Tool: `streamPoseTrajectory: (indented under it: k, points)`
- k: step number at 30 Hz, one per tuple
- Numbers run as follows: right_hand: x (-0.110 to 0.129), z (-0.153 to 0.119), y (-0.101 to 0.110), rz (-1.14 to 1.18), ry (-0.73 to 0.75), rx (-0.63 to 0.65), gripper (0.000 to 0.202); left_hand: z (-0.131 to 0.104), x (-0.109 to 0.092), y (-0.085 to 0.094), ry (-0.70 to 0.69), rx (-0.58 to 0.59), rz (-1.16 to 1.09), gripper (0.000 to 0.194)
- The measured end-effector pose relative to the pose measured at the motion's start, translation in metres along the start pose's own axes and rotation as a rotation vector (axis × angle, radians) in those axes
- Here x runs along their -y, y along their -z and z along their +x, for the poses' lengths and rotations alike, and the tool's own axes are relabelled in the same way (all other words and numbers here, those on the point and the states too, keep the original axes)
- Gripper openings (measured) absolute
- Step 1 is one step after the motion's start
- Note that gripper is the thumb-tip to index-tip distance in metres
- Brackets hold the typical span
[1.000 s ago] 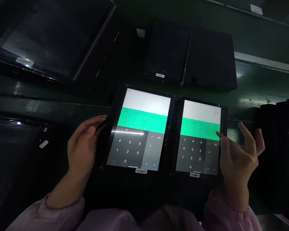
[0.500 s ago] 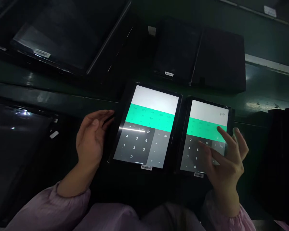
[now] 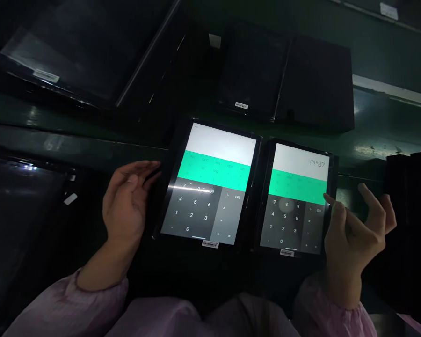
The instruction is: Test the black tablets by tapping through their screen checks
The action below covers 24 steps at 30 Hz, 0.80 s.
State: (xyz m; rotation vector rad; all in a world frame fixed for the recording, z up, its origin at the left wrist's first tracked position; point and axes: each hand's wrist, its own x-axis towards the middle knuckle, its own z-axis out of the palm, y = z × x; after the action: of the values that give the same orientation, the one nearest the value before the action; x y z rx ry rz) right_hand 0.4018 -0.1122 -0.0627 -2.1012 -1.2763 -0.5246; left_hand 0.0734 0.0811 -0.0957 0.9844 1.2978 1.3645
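Note:
Two lit tablets lie side by side in front of me, both showing a calculator with a green band. The left tablet (image 3: pixel 210 187) has a blank white display area; the right tablet (image 3: pixel 294 201) shows symbols ending in 87. My left hand (image 3: pixel 126 201) is beside the left tablet's left edge, fingers loosely curved and apart, holding nothing. Over the right edge of the right tablet is my right hand (image 3: pixel 358 229), its index fingertip near the green band and the other fingers spread. Whether that fingertip touches the screen I cannot tell. Barcode labels stick out below both tablets.
Behind the tablets lie a dark tablet (image 3: pixel 252 70) with a barcode label and a black box (image 3: pixel 315 84). A large dark panel in clear film (image 3: pixel 77 51) is at the upper left, another dark panel (image 3: pixel 17 220) at the left. Dark stacked shapes (image 3: pixel 410 224) stand at the right.
My right hand has moved right, off the keypad to the right tablet's edge. Digits 87 have appeared on that display. My left hand keeps its place by the left tablet.

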Motion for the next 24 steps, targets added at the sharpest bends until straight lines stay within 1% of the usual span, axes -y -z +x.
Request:
streamPoseTrajectory:
  k: [3, 7, 11, 17, 19, 22, 24]
  points:
    - [-0.007, -0.002, -0.004, -0.016, -0.017, 0.031, 0.021, 0.0, 0.0, -0.001, 0.004, -0.003, -0.016, 0.016]
    - [0.001, -0.002, -0.007, -0.021, -0.016, 0.061, 0.024, 0.0, -0.002, -0.005, 0.028, -0.022, -0.029, 0.016]
    - [0.009, -0.001, -0.006, -0.005, 0.044, 0.139, 0.025, -0.001, -0.003, -0.005, 0.041, -0.014, -0.025, 0.015]
    - [0.003, -0.002, -0.008, -0.006, -0.08, 0.059, 0.031, 0.001, 0.0, -0.004, -0.004, 0.022, -0.065, 0.016]
    - [0.001, -0.003, -0.009, 0.01, -0.048, 0.076, 0.03, 0.002, 0.0, -0.005, 0.002, 0.046, -0.073, 0.016]
    - [0.003, -0.002, -0.01, 0.031, 0.007, 0.112, 0.028, -0.002, 0.0, -0.004, 0.049, 0.138, -0.045, 0.021]
    - [0.009, 0.0, -0.008, 0.042, 0.004, 0.071, 0.026, -0.009, 0.001, -0.001, 0.087, 0.21, 0.005, 0.029]
